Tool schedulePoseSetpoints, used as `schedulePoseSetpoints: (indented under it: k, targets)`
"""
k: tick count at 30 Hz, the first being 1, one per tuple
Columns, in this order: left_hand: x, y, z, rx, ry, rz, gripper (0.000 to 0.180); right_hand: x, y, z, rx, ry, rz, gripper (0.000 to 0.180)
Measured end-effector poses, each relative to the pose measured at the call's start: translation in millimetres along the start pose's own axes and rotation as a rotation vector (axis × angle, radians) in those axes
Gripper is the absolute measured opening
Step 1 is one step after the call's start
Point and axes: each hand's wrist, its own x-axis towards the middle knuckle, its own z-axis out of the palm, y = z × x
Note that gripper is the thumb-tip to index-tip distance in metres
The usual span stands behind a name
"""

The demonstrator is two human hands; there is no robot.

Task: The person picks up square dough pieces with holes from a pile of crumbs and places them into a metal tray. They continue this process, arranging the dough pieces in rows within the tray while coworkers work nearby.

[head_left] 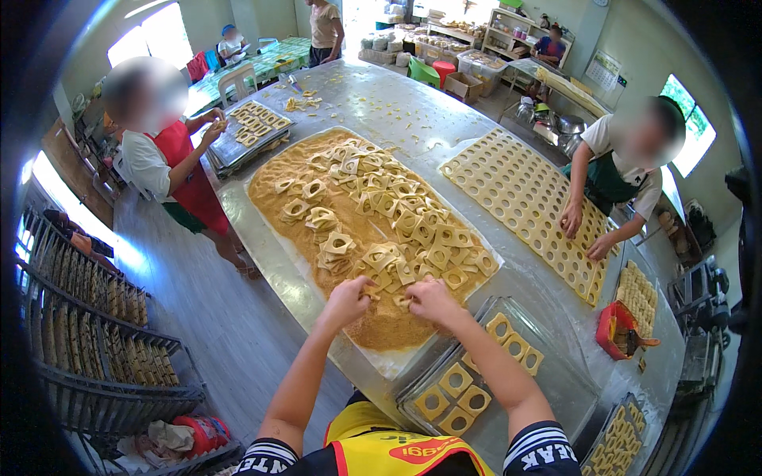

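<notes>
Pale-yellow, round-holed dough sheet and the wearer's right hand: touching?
Apart. The head view shows bare grey metal table between the wearer's right hand and the dough sheet.

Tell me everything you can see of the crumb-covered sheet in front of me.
The pale, thin sheet, perhaps paper, lies flat and slantwise on the metal table, its near end toward you. Sandy brown crumbs cover most of it, leaving pale borders showing. Many square dough pieces with round holes lie overlapping on top. Your left hand and right hand are over its near part; contact with the sheet is hidden.
</notes>
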Motion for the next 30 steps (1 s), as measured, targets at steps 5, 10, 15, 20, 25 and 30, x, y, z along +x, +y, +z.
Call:
schedulePoseSetpoints:
  k: [5,10,15,20,25,30]
  targets:
    - [13,8,-17,-0.999,0.175,-0.396,0.034,13,33,15,1.18,0.294,0.47,0.03]
    - [14,-9,-10,-0.624,0.408,-0.216,0.042,47,-14,18,0.535,0.44,0.136,0.035]
    - [18,10,2,0.191,0.369,-0.052,0.048,67,-37,56,-0.008,0.11,-0.007,0.034]
    - [34,3,17,0.34,0.278,-0.013,0.043,58,-15,35,0.335,0.033,0.032,0.024]
    - [32,18,-5,0.003,0.269,-0.164,0.037,24,11,-16,1.26,-0.069,0.461,0.029]
    - [12,49,-32,-0.189,0.164,-0.189,0.037,-11,27,-16,0.702,0.216,0.494,0.031]
